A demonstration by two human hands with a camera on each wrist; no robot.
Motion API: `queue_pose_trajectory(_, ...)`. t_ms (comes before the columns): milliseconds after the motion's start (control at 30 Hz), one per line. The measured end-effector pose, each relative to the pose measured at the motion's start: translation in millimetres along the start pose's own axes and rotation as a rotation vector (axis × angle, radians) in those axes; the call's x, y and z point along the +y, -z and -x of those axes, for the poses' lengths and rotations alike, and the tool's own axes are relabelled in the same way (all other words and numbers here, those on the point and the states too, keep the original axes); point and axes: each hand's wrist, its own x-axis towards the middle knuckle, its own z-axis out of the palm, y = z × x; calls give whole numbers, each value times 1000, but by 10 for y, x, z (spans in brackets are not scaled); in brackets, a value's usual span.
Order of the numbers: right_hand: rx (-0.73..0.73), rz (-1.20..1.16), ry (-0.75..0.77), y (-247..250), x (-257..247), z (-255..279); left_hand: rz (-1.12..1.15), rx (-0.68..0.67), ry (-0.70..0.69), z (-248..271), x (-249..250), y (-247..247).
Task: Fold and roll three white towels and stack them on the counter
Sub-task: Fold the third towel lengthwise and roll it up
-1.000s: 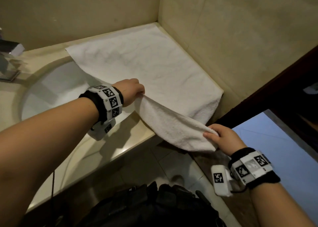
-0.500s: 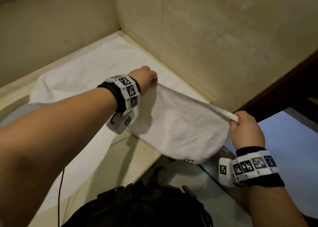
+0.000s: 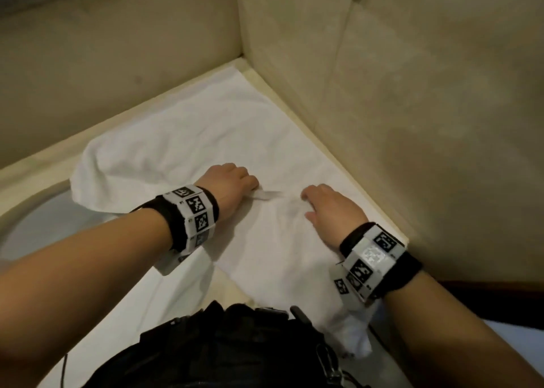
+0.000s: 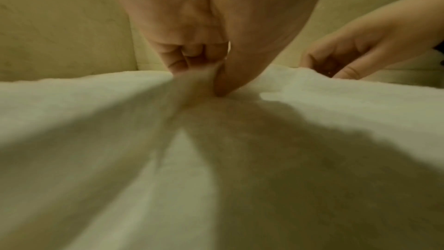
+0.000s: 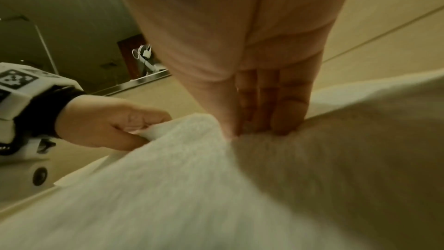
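**Towel folded over on the worktop, both hands at the fold edge**

The sink basin [image 3: 35, 225] occupies the far left; a rounded corner of the white towel [image 3: 182, 152] overhangs its rim. The towel covers the worktop [image 3: 26, 178] from there to the corner where the two beige walls meet. A narrow bare strip of worktop runs along the back wall and another along the right wall, so the towel lies close to both walls without touching them.

The left hand [image 3: 229, 184] is closed on the towel: fingers curled, pinching the brought-over edge near the middle of the cloth. The right hand [image 3: 329, 208], just beside it and apart from it, rests on the upper layer with fingers close together, tips pressing into the fabric.

At the lower right, one end of the towel hangs over the front edge of the worktop. A dark bag [image 3: 229, 346] sits below the front edge.

View differences: the left wrist view shows the thumb [image 4: 230, 75] clamping a gathered ridge of fabric against the curled fingers. The right wrist view shows the right-hand fingertips [image 5: 286, 121] sunk into the pile, and the left hand [image 5: 108, 123] holding a flat hem strip. Only the head view shows the walls, basin and overhang together.
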Motion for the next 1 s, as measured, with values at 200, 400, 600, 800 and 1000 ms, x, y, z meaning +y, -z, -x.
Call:
queue_pose_trajectory(200, -225, 171, 14, 247, -94, -327, -50, -72, 146, 237, -625, 76)
queue_pose_trajectory(400, -176, 105, 270, 98, -1100, -862, 224, 14, 297, 430, -865, 138)
queue_pose_trajectory(600, -232, 102, 188, 235, -1006, -1075, 31, -110, 454, 865, -1348, 210)
queue_pose_trajectory(800, -186, 4, 388, 113, -1729, -1244, -15, 63, 546, 1015, -1602, 538)
queue_pose_trajectory(1000, 112, -307, 439, 550, -1926, -1505, 24, 481, 512, 705, -1625, 1053)
